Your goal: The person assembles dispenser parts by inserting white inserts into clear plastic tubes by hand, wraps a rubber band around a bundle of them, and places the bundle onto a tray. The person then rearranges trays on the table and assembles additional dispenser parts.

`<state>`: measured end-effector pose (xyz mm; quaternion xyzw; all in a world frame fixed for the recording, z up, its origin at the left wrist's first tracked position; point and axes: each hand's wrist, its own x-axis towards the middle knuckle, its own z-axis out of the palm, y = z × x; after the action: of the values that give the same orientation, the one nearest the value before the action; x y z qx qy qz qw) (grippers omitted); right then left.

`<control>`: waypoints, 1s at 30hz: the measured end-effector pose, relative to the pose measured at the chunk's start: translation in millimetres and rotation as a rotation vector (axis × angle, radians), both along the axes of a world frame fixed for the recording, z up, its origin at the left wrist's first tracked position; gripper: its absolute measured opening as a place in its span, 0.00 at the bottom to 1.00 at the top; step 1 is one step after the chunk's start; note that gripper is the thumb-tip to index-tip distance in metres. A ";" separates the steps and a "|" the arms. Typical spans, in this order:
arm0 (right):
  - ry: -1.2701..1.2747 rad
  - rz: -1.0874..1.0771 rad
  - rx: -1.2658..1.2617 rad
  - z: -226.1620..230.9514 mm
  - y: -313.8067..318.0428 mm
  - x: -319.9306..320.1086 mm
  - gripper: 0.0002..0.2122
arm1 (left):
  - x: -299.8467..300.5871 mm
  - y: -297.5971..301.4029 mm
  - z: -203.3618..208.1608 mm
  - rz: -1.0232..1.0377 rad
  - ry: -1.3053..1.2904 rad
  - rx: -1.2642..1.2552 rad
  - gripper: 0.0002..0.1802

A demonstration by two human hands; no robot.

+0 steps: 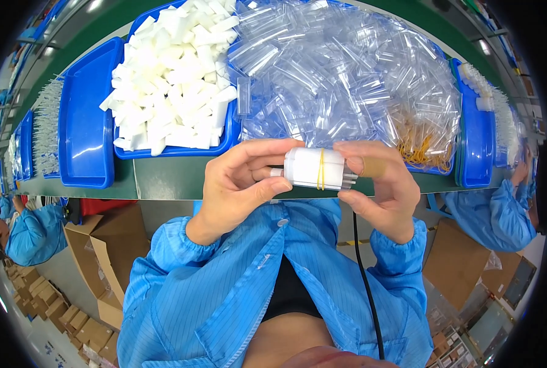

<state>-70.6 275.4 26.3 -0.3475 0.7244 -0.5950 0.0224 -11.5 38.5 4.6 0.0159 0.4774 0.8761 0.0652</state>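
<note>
Over the table's near edge, both hands hold a small bundle of white pieces [303,164] lying sideways, with a yellow rubber band [321,169] round its middle. My left hand [229,187] grips the bundle's left end between thumb and fingers. At its right end, where thin greyish tips stick out, my right hand [391,193] closes thumb and fingers about it; one finger wears a tan bandage [373,167]. Just beyond lie heaped clear plastic sleeves [322,73], and loose yellow rubber bands [423,152] at their right. White foam-like pieces [169,80] fill a blue tray [157,153] farther left.
Another blue tray [87,116] stands at the left, beside upright rows of white spiky pieces [48,122]. Stacked blue trays [477,144] are at the right. A black cable [364,276] hangs before me. Cardboard boxes [105,251] and co-workers in blue [494,208] flank me.
</note>
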 end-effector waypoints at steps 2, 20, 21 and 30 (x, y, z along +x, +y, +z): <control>0.073 0.035 0.020 -0.1 -1.9 0.2 0.22 | 0.2 -1.6 -4.0 0.006 0.071 -0.102 0.23; -0.172 -0.030 -0.008 -7.3 0.1 6.2 0.22 | 0.4 -3.1 -14.7 0.044 0.252 -0.286 0.22; -0.178 -0.029 -0.017 -6.8 -0.1 6.2 0.22 | -0.1 -2.5 -14.5 0.042 0.253 -0.284 0.22; -0.185 0.025 -0.081 -2.8 3.9 4.2 0.25 | -2.5 3.9 -8.0 0.033 0.297 -0.218 0.21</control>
<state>-66.4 279.3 23.5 -0.3005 0.6901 -0.6531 0.0825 -14.0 42.4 -3.4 0.1301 0.5742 0.8081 -0.0191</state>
